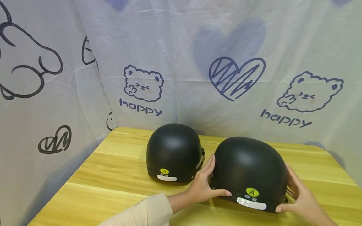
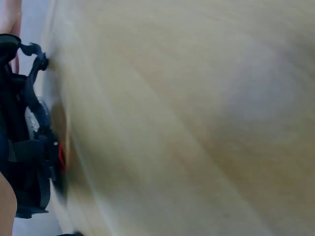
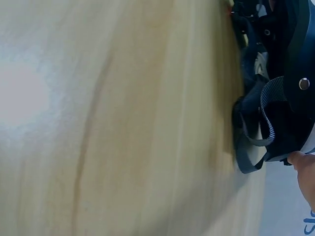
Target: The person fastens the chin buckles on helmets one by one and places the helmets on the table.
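Both hands hold a black helmet (image 1: 249,166) at the right of the table. My left hand (image 1: 199,186) grips its left side, thumb along the lower rim. On the opposite side my right hand (image 1: 302,197) grips it, with the thumb at the rim's corner. A yellow "A" sticker and a pale reflective strip mark the helmet. Dark chin straps (image 3: 253,125) show beneath the rim in the right wrist view. In the left wrist view a strap (image 2: 32,78) and a red buckle part (image 2: 61,157) appear. The helmet's inside is mostly hidden.
A second black helmet (image 1: 173,150) with a similar sticker and strip stands on the wooden table (image 1: 93,175), just left of the held one. Behind the table hangs a pale cloth (image 1: 186,103) printed with hearts and bears.
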{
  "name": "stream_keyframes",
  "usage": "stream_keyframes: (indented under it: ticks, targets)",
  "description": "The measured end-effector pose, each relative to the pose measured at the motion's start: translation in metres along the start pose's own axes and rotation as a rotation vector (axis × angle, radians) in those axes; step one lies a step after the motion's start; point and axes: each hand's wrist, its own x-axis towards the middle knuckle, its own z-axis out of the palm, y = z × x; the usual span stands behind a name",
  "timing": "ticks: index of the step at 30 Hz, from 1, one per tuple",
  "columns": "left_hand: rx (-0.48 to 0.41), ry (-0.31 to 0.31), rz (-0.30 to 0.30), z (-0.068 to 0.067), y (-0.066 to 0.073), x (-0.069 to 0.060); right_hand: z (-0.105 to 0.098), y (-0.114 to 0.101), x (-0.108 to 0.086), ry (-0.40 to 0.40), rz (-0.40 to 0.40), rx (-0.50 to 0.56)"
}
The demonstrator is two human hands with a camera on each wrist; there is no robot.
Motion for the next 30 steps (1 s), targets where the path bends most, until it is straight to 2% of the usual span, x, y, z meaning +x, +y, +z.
stream_keyframes:
  ticks: [9,13,18,23,30]
  targets:
    - [0.054,-0.013,-0.024,0.007,-0.008,-0.015,0.011,0.000,-0.004,-0.009,0.016,-0.116]
    - [0.079,-0.019,-0.010,0.011,-0.011,-0.019,0.016,0.002,-0.006,0.003,0.028,-0.183]
    - [0.114,-0.035,-0.004,0.014,-0.014,-0.020,0.019,0.006,-0.008,0.016,0.074,-0.261]
    - [0.147,-0.041,0.002,0.016,-0.014,-0.019,0.018,0.010,-0.007,0.007,0.127,-0.295]
    - [0.153,-0.041,-0.008,0.019,-0.017,-0.016,0.015,0.007,-0.001,-0.011,0.150,-0.398]
